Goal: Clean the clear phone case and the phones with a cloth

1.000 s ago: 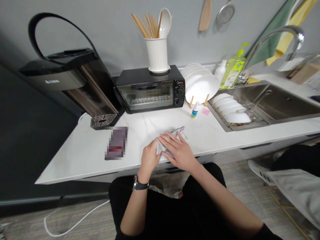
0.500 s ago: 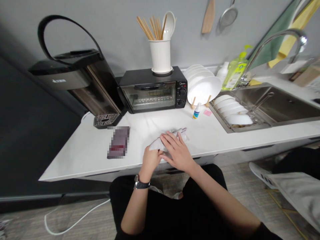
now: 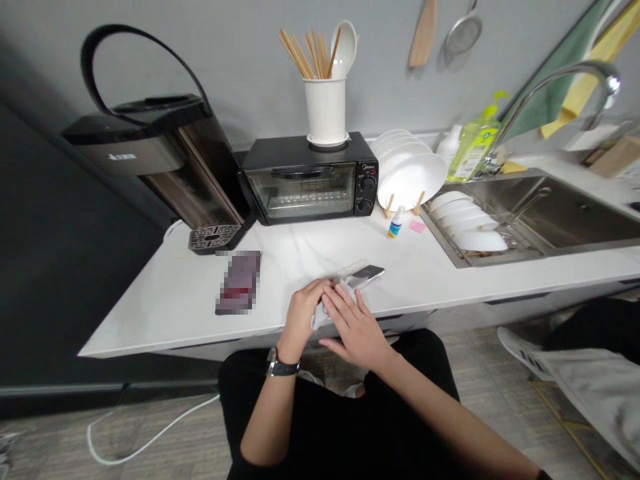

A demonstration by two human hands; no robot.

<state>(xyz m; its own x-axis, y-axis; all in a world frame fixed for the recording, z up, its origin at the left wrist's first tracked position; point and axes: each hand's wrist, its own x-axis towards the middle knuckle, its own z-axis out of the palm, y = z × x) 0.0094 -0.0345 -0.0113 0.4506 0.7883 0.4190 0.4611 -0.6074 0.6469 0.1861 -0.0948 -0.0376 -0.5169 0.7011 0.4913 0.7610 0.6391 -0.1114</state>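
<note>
A smartphone with a dark screen sticks out to the right from between my hands, just above the counter's front edge. Closed around its near end is my left hand, which wears a wristwatch; the fingers are partly hidden. My right hand presses a pale grey cloth over the phone, fingers bent against it and thumb apart. Part of the cloth hangs down between the two hands. A small spray bottle with a blue and yellow label stands beyond the phone, beside a pink packet.
A blurred-out flat object lies to the left. Behind stand a drinks dispenser, a toaster oven with a utensil holder on top, and racked plates. To the right is a sink with bowls.
The cloth has been drawn back toward me, baring the phone's far end, which it covered before. My right hand has slid slightly nearer my body. The camera view shifted slightly.
</note>
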